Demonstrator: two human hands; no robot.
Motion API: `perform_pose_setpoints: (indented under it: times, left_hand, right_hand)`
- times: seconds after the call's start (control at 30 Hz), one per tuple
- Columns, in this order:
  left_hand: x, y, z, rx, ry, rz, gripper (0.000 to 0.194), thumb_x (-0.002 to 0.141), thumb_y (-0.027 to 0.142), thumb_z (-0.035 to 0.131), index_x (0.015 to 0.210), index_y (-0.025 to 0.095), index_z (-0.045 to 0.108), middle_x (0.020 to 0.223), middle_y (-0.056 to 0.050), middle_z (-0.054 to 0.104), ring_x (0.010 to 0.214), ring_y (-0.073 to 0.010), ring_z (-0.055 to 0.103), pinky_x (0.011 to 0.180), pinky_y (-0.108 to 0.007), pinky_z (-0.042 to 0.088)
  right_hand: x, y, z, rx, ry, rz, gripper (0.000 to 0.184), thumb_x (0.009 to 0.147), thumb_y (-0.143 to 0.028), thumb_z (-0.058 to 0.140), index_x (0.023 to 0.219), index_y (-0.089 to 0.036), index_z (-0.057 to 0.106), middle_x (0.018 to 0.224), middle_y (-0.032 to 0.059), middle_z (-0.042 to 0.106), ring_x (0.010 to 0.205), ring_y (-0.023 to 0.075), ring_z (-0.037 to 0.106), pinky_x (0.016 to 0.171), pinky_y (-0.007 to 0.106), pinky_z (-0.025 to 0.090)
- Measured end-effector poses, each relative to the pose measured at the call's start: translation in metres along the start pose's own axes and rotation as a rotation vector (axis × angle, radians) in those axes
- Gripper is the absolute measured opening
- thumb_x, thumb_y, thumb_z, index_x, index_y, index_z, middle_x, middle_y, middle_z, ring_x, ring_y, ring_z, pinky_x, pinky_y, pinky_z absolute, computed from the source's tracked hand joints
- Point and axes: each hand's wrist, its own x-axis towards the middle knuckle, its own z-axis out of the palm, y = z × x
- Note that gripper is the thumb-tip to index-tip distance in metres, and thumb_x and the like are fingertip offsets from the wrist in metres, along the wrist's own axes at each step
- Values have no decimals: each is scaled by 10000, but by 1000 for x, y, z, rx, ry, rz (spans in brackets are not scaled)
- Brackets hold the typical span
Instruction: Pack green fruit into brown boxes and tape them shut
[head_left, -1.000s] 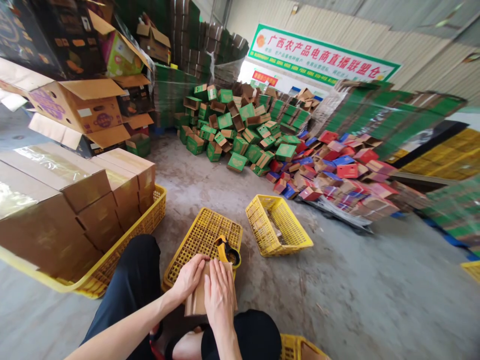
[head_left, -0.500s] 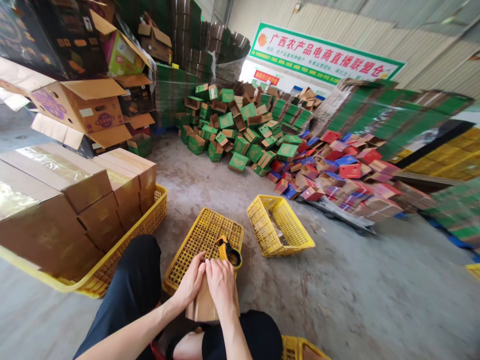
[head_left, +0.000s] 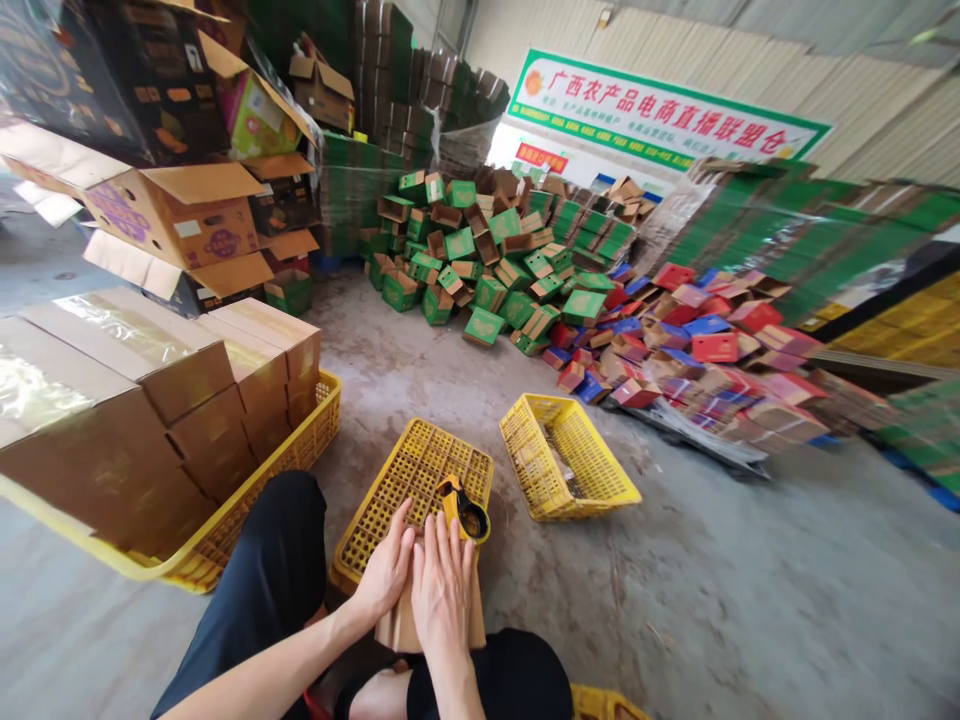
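Note:
A small brown cardboard box (head_left: 396, 630) lies in front of me between my knees, at the near end of a yellow plastic crate (head_left: 409, 450) with a grid surface. My right hand (head_left: 444, 585) is laid flat on its top, fingers stretched forward. Along the box's left upper edge rests my left hand (head_left: 386, 570), its fingers extended and slightly apart. The hands cover much of the box's top. Just beyond the right fingertips, a yellow-and-black tape dispenser (head_left: 466, 512) sits on the crate.
On my left, a large yellow crate (head_left: 330, 405) holds several taped brown boxes (head_left: 202, 420). A smaller yellow basket (head_left: 574, 460) stands front right. Beyond are piles of green boxes (head_left: 484, 325) and red-and-blue boxes (head_left: 716, 348). Another yellow crate (head_left: 604, 705) shows by my right knee.
The right hand's fingers were flat, curled in at the box's far edge, and are now stretched flat over the top again. The left hand stays at the left side. The view has shifted slightly.

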Motion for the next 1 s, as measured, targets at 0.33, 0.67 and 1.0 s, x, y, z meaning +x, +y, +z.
perform_pose_setpoints:
  times: [0.33,0.67,1.0]
  left_hand:
    - [-1,1,-2,96,-29,-55,616,1085,520,304,1608,198,350,1368,-114,677,1212,-241,672,1142,-410,441]
    - [2,2,-2,124,-13,-11,588,1081,494,302,1557,171,422,1581,-139,506,1458,-249,492,1238,-426,335]
    - [5,2,-5,63,-25,-33,614,1046,618,347,1373,181,629,1442,-124,639,1387,-276,557,1227,-443,351]
  right_hand:
    - [-112,4,-7,-9,41,-96,743,1033,-452,479,1680,-315,140,1532,63,556,1286,390,646,988,545,537]
    - [-159,2,11,21,105,-53,663,989,-366,484,1632,-357,325,1479,70,617,1296,406,634,933,534,593]
    - [-154,22,-9,82,38,-68,589,1058,-355,377,1639,-379,287,1497,26,600,1304,337,642,971,494,612]
